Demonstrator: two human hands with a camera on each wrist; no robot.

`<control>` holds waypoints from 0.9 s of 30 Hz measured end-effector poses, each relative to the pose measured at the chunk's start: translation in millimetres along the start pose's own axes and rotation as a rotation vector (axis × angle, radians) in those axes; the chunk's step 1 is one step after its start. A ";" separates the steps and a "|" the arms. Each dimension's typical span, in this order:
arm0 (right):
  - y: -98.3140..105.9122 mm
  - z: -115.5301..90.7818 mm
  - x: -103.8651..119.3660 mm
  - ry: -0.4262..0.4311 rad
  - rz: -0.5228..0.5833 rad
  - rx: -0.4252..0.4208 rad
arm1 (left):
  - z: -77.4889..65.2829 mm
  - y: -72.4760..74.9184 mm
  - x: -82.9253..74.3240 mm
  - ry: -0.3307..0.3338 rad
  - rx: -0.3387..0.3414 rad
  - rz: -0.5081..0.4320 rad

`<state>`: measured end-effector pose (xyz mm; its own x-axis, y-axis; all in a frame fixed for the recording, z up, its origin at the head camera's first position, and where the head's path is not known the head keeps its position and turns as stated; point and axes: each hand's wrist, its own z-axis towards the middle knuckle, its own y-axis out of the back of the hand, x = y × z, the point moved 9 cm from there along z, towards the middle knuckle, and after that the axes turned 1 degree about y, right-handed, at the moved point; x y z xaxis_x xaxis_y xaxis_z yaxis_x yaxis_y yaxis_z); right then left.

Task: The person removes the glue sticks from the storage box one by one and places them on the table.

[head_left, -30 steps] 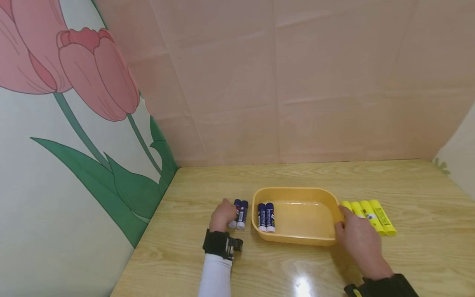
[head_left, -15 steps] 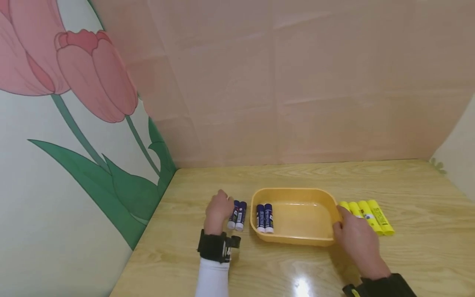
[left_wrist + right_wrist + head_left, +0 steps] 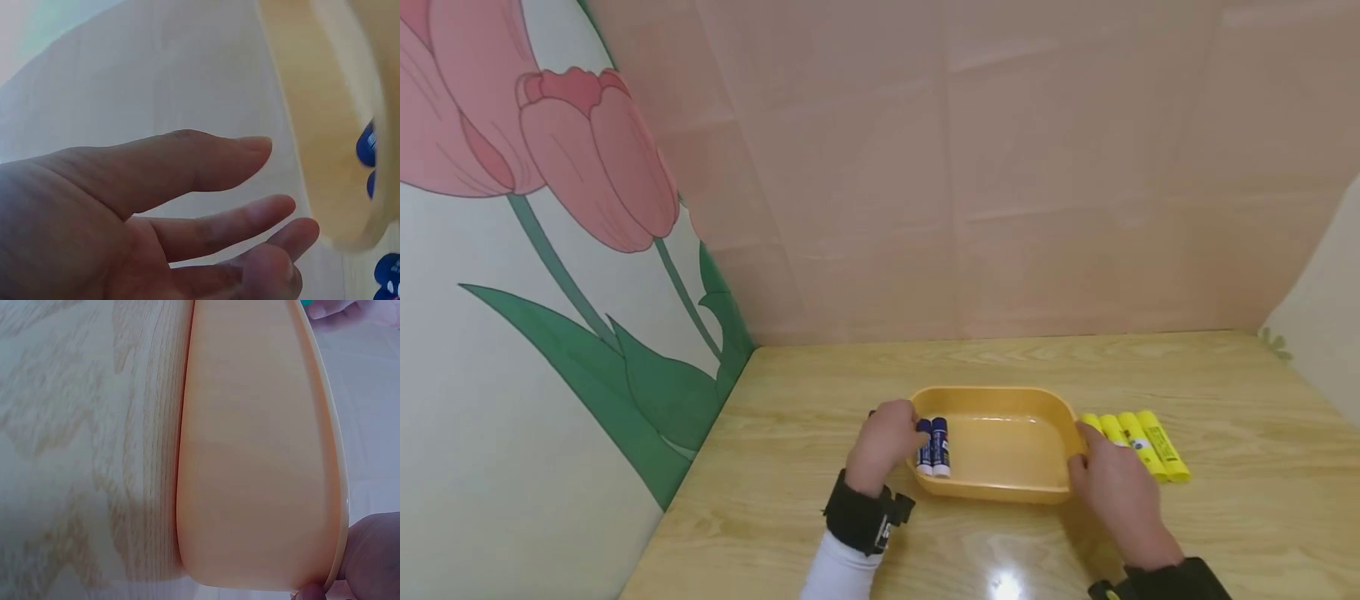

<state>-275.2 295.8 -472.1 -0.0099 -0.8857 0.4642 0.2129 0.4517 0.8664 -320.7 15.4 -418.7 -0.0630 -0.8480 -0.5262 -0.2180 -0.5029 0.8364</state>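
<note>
My left hand is over the left rim of a yellow-orange plastic tray. In the left wrist view its thumb and fingers are apart, loosely bent, with nothing between them. Two dark blue glue sticks with white ends lie side by side inside the tray, at its left end; the hand partly covers them. More blue glue sticks lie on the table outside the tray, mostly hidden behind this hand in the head view. My right hand grips the tray's right rim, thumb on the near side.
Several yellow glue-stick-like tubes lie in a row on the wooden table, just right of the tray and partly behind my right hand. A pinkish covered wall rises at the back, and a tulip-patterned wall stands at the left.
My left hand drew back left from the blue glue sticks on the table, then came right over the tray's left rim. My right hand keeps its grip on the tray.
</note>
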 end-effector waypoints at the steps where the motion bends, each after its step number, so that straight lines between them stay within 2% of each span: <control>1: 0.0 0.2 -0.4 -0.003 0.000 0.001 | 0.1 -3.4 -4.1 -0.005 0.002 0.012; 6: 0.0 0.9 -1.5 -0.015 0.000 0.015 | 2.8 -21.4 -14.1 0.006 -0.006 0.103; 13: -1.6 -0.5 -1.4 -0.033 0.007 0.038 | 6.3 -41.0 -22.2 -0.074 -0.061 0.234; 20: -2.3 -1.4 -2.1 -0.039 0.006 0.037 | 6.5 -46.4 -25.1 -0.104 -0.186 0.360; 24: -4.2 -0.2 -4.7 -0.057 0.008 0.062 | 8.7 -48.4 -26.6 -0.095 -0.215 0.411; 27: -4.6 0.7 -4.8 -0.063 0.010 0.072 | 13.8 -51.3 -25.9 -0.050 -0.202 0.447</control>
<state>-276.8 298.1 -478.2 -0.0697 -0.8734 0.4820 0.1429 0.4694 0.8713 -321.3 65.4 -450.1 -0.1555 -0.9815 -0.1118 0.0337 -0.1184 0.9924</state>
